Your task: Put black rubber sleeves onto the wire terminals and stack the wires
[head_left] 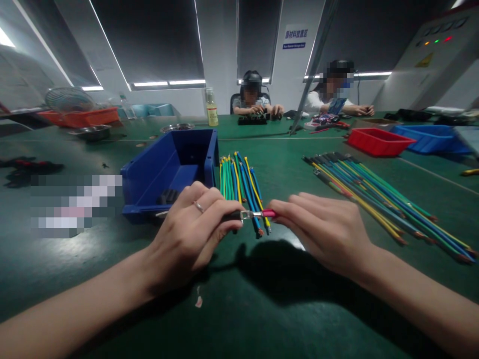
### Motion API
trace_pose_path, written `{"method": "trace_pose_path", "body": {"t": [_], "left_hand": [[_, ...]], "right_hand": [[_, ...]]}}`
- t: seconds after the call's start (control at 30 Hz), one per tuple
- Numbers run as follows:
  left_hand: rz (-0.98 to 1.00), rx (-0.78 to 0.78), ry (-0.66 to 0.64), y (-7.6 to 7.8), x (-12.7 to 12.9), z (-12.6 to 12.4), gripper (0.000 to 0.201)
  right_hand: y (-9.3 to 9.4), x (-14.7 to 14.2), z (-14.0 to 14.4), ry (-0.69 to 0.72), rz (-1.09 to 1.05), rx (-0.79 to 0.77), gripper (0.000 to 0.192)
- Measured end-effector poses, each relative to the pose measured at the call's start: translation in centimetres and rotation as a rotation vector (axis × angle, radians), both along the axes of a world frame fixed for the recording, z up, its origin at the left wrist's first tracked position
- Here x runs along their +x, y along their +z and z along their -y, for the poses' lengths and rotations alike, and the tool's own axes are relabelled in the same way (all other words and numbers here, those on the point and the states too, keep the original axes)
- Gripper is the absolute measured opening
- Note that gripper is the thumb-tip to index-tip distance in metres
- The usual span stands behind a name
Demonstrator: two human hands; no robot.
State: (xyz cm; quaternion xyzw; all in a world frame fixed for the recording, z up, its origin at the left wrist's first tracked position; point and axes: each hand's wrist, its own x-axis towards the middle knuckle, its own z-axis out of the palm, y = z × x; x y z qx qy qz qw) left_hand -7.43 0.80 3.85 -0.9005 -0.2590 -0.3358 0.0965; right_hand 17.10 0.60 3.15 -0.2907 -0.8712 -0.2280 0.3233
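A: Entry, hand pose. Left hand point(194, 227) comes in from the lower left, forearm low over the green mat surface point(262, 309), wrist bent slightly, knuckles up. Its fingers are curled shut in a narrow grip around a dark sleeved wire end point(232, 216). A ring shows on one finger.

B: And the right?

A: Right hand point(322, 229) comes in from the lower right, back of hand up, fingers extended toward the left hand. Its fingertips pinch the red insulated end point(270, 213) of the same piece, a tight grip. Between the two hands sits a small clear and metal connector point(247, 215), held just above the surface.

B: Position of the held piece?

A: Centre of view, directly in front of the near tips of the short bundle of yellow, green and blue wires point(241, 187), which lies on the surface just right of the open blue plastic bin point(170, 167). Small dark parts lie inside the bin.

B: Surroundings?

A: A longer fan of coloured wires point(377, 197) lies well to the right. A red tray point(377, 141) and a blue tray point(430, 138) stand beyond it. Two other people sit at the far edge, hands on their own work.
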Motion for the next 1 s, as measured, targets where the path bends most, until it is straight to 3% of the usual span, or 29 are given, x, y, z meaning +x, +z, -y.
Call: {"method": "trace_pose_path", "body": {"t": [0.67, 0.9, 1.0], "left_hand": [[-0.055, 0.035, -0.058, -0.1, 0.8, 0.4, 0.018], [-0.055, 0.015, -0.083, -0.4, 0.6, 0.5, 0.025], [-0.052, 0.03, -0.015, -0.4, 0.4, 0.4, 0.041]], "right_hand": [[-0.5, -1.1, 0.8, 0.081, 0.038, -0.008, 0.014], [-0.6, -1.7, 0.9, 0.122, -0.004, -0.069, 0.021], [-0.5, -1.7, 0.9, 0.112, -0.028, -0.093, 0.022]]}}
